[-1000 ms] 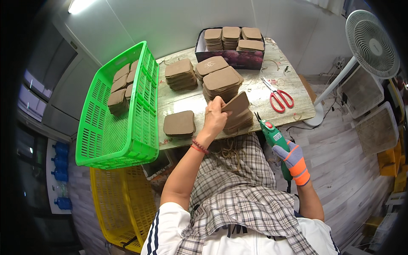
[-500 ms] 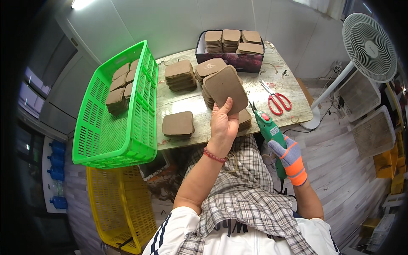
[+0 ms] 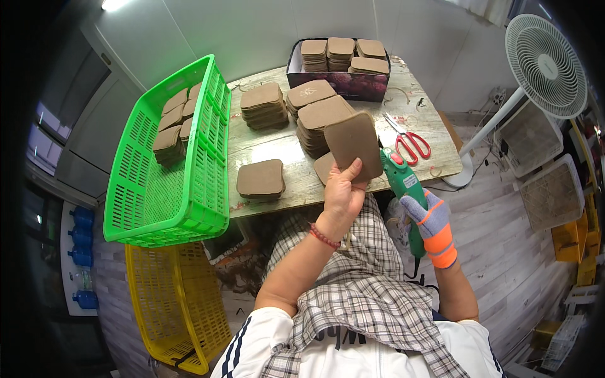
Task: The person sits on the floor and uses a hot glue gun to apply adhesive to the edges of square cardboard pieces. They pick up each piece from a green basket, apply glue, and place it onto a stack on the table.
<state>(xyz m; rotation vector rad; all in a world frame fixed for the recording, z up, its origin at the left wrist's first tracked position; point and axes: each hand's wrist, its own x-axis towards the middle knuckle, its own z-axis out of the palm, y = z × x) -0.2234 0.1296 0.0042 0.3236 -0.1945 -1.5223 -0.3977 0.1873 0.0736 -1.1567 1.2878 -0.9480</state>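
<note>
The bare left hand [image 3: 344,192] grips a brown pad [image 3: 353,146] above the table [image 3: 261,148], long axis running away from the body, right edge just beside the green cutter [image 3: 405,181] held in the gloved right hand [image 3: 431,225].

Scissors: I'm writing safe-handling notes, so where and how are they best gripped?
Probably by the red handles, coming from the near right: they lie nearer than the blades, which point away, and the green tool crowds the handles' left.
</note>
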